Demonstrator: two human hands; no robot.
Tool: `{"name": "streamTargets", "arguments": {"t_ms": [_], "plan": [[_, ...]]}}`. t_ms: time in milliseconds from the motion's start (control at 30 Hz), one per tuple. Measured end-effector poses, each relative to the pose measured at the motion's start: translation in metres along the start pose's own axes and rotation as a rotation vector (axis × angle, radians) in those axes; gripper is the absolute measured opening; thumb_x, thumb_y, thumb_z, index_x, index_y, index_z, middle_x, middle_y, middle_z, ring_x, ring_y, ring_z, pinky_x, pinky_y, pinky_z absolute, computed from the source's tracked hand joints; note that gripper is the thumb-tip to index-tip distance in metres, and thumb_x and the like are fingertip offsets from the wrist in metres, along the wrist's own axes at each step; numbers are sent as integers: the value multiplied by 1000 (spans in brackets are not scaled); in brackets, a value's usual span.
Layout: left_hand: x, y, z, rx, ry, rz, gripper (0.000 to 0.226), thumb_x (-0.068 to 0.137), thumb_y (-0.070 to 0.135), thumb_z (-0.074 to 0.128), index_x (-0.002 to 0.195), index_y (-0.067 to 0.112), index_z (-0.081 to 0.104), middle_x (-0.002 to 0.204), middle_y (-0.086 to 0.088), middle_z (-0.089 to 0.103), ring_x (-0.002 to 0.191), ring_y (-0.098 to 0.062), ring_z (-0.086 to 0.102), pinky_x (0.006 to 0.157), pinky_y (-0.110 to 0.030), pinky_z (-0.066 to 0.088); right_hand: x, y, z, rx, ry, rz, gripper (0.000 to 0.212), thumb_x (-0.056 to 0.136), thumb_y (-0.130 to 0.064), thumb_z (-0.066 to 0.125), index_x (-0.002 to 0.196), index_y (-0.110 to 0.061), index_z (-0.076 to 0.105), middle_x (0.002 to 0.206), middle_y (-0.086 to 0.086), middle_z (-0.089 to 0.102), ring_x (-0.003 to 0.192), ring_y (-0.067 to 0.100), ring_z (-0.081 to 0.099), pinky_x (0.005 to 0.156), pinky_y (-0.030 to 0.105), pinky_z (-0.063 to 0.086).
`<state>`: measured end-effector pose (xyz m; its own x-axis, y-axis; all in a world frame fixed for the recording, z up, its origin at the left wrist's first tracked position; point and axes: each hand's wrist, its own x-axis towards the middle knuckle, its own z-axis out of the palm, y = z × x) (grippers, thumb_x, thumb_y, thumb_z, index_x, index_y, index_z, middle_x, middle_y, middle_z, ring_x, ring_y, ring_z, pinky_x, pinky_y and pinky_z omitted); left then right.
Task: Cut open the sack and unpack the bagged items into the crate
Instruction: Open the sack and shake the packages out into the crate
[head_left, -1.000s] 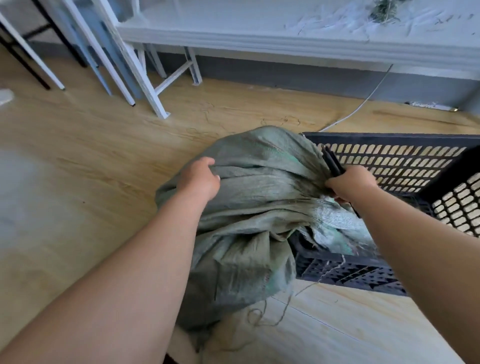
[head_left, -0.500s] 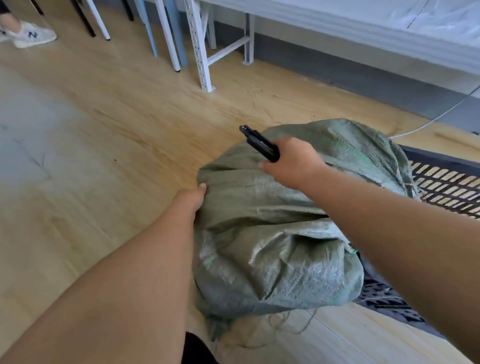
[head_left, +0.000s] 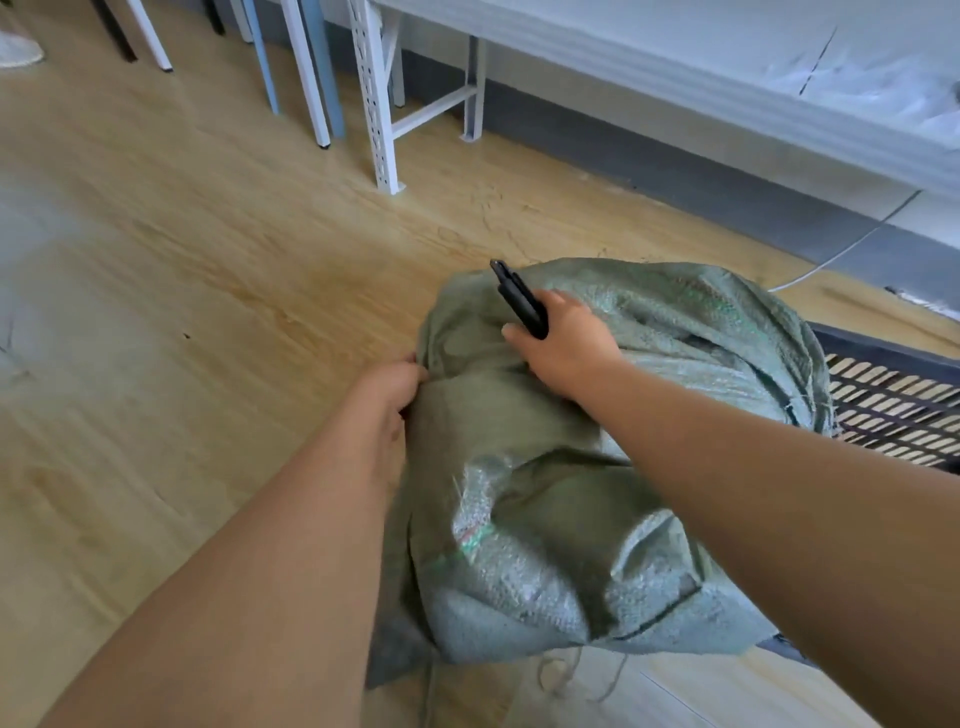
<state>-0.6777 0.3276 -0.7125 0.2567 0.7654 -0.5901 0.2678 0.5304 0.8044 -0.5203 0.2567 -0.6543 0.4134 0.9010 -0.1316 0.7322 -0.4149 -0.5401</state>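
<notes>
A bulging green woven sack (head_left: 561, 519) lies on the wooden floor, its right side leaning against a black perforated crate (head_left: 893, 384). My left hand (head_left: 387, 395) grips a fold of the sack at its left edge. My right hand (head_left: 563, 345) rests on top of the sack and holds a black utility knife (head_left: 519, 301), whose tip points up and to the far left. The sack's contents are hidden. Loose threads hang from its near end.
White metal rack legs (head_left: 382, 119) and blue and white chair legs (head_left: 311, 78) stand on the floor at the far left. A white table (head_left: 727, 78) runs along the back. A white cable (head_left: 841, 249) trails behind the sack. A shoe (head_left: 15, 49) shows at top left.
My right hand has moved with the knife from the crate side to the top left of the sack. My left hand slid down to the sack's left edge. The view swung right.
</notes>
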Motion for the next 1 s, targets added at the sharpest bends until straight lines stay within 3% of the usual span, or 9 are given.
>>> {"name": "streamTargets", "arguments": {"t_ms": [100, 200, 300, 400, 533, 633, 800, 900, 1000], "plan": [[-13, 40, 26, -31, -50, 175, 33, 83, -6, 48, 98, 14, 70, 83, 0, 68, 70, -16, 60, 46, -11, 43, 11, -3, -21, 130, 45, -18, 59, 91, -48, 55, 144, -27, 38, 133, 3, 56, 116, 26, 56, 82, 28, 41], [-24, 68, 58, -3, -124, 275, 44, 85, -6, 50, 119, 15, 66, 97, -5, 70, 82, -20, 65, 70, -26, 51, 25, 2, -53, 110, 42, 29, 55, 90, -47, 58, 138, -26, 45, 123, 5, 63, 109, 27, 59, 78, 27, 41], [-33, 91, 90, 62, -141, 287, 49, 84, -8, 50, 125, 14, 64, 106, -5, 69, 88, -19, 65, 76, -28, 53, 35, 17, -84, -20, 6, 162, 40, 89, -32, 60, 125, -14, 55, 108, 10, 64, 94, 28, 60, 68, 28, 43], [-44, 113, 120, 144, -103, 240, 49, 83, -5, 53, 127, 17, 62, 115, -5, 67, 102, -22, 63, 89, -36, 52, 32, 37, -107, 157, 76, 243, 22, 85, -16, 55, 107, -14, 59, 77, 3, 59, 69, 22, 57, 49, 24, 38], [-72, 130, 156, 110, 60, 210, 43, 84, 2, 56, 122, 19, 64, 112, -3, 67, 99, -19, 62, 81, -29, 51, 15, 52, -144, 501, 93, 432, 16, 84, -20, 52, 96, -15, 61, 63, 2, 58, 55, 19, 58, 50, 23, 44], [-108, 143, 174, 75, 40, 259, 36, 81, 4, 55, 107, 24, 72, 101, 2, 73, 93, -15, 67, 83, -32, 55, 0, 53, -183, 625, 11, 616, 34, 83, -42, 60, 89, -8, 63, 49, 3, 60, 41, 16, 55, 44, 19, 44], [-187, 163, 204, 145, -187, 339, 36, 75, 8, 54, 78, 38, 73, 83, 15, 75, 80, -2, 69, 71, -17, 54, -31, 50, -247, 722, -50, 762, 76, 54, -84, 59, 80, -13, 60, 69, 5, 59, 63, 25, 57, 63, 35, 48], [-222, 165, 215, 211, -282, 286, 37, 80, -1, 56, 88, 31, 74, 88, 8, 75, 83, -7, 67, 80, -28, 52, -56, 51, -272, 616, 7, 744, 38, 72, -47, 72, 78, -11, 59, 61, 5, 55, 51, 22, 51, 49, 28, 41], [-252, 173, 213, 263, -423, 200, 32, 85, 0, 61, 101, 25, 72, 93, 7, 73, 80, 5, 64, 79, -16, 49, -86, 56, -290, 662, 76, 834, 8, 77, -13, 66, 84, -13, 61, 67, 6, 56, 65, 26, 55, 62, 35, 49]]}}
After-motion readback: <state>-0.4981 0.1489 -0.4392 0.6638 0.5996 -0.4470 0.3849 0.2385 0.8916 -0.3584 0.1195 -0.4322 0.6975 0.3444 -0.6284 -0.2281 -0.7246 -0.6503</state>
